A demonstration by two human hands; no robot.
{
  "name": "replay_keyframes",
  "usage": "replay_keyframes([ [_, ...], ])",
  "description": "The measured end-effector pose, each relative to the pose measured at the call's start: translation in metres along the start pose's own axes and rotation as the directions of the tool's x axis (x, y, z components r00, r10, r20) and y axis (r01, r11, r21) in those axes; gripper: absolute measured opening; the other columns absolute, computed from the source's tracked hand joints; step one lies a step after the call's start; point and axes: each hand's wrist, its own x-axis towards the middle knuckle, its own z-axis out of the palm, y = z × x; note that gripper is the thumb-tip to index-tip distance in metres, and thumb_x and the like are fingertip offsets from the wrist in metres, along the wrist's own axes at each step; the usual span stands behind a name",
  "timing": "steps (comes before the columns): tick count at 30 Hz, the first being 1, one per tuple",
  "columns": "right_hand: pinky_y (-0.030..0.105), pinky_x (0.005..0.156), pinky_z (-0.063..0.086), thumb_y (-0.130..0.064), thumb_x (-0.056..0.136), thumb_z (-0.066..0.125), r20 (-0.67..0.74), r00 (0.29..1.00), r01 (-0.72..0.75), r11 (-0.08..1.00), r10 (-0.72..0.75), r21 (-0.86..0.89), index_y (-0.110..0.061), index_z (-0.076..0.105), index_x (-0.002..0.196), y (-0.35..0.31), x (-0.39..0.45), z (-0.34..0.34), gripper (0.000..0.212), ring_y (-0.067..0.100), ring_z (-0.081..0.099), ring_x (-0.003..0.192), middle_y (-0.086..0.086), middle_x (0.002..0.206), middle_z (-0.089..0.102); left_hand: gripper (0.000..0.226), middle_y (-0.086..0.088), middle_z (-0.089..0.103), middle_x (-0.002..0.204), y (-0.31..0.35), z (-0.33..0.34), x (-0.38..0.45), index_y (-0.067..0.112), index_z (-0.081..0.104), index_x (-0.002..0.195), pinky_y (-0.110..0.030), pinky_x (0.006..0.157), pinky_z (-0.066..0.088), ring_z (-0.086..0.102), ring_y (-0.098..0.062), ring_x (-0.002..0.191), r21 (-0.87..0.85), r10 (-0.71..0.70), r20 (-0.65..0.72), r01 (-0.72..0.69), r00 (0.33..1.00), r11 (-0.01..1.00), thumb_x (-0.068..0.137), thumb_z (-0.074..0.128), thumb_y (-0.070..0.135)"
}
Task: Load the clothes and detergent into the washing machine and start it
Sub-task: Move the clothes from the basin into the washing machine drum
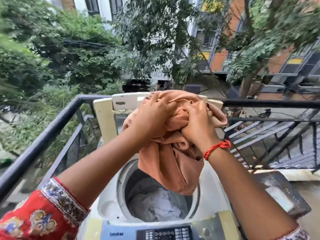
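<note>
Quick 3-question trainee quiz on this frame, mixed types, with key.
1. True or false: the washing machine lid is shut.
2. Multiple choice: the orange-brown cloth is A) lying inside the drum, B) held bunched above the drum opening by the left hand and right hand, C) draped over the railing.
3. Fill in: pale clothes already lie in the ____.

Key: 1 false, the lid stands open at the back. 2 B, its lower end hangs over the opening. 3 drum.
</note>
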Motion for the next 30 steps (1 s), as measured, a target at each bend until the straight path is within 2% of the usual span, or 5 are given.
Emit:
replay_keyframes([
  [8,0.045,0.094,0.041,-0.006,0.067,0.059,0.129,0.991,-0.03,0.998,0.021,0.064,-0.035,0.051,0.118,0.021,-0.062,0.078,0.06,0.041,0.047,0.098,0.008,0.116,0.038,0.089,0.002,0.052,0.119,0.02,0.079,-0.063,0.03,0.044,0.118,-0.049,0.08,0.052,0.042,-0.037,0.126,-0.014,-0.131,0.206,0.137,0.97,0.991,0.04,0.082,0.048],
  [15,0.049,0.088,0.048,-0.008,0.068,0.062,0.398,0.917,-0.075,0.994,0.035,0.085,-0.037,0.052,0.12,0.043,-0.09,0.144,0.06,0.042,0.05,0.097,0.01,0.12,0.038,0.07,0.001,0.053,0.115,0.033,0.144,-0.094,0.03,0.044,0.111,-0.045,0.069,0.056,0.044,-0.036,0.123,-0.067,-0.211,0.39,0.256,0.896,0.964,0.049,0.053,0.062],
  [22,0.045,0.096,0.038,-0.006,0.072,0.06,0.438,0.899,-0.055,0.988,-0.013,0.142,-0.027,0.057,0.123,0.051,-0.09,0.168,0.055,0.041,0.045,0.105,0.012,0.121,0.039,0.091,0.001,0.053,0.112,0.034,0.178,-0.099,0.029,0.046,0.119,-0.047,0.077,0.052,0.044,-0.036,0.119,-0.015,-0.299,0.439,0.339,0.847,0.941,0.042,0.067,0.073],
  [26,0.044,0.103,0.036,-0.005,0.072,0.056,0.528,0.849,-0.06,0.989,-0.02,0.133,-0.026,0.05,0.13,0.059,-0.09,0.18,0.062,0.04,0.041,0.114,0.012,0.129,0.033,0.094,-0.003,0.045,0.134,0.036,0.185,-0.099,0.027,0.026,0.147,-0.052,0.088,0.047,0.033,-0.037,0.135,0.047,-0.301,0.459,0.316,0.836,0.948,0.066,0.066,0.055],
  [30,0.043,0.103,0.042,-0.019,0.065,0.078,0.654,0.757,-0.106,0.983,-0.018,0.15,-0.029,0.045,0.134,0.067,-0.093,0.195,0.077,0.038,0.049,0.118,0.011,0.136,0.028,0.055,0.0,0.046,0.132,0.04,0.201,-0.104,0.029,0.035,0.138,-0.053,0.079,0.049,0.043,-0.03,0.121,0.0,-0.328,0.479,0.373,0.814,0.928,0.088,0.048,0.05],
])
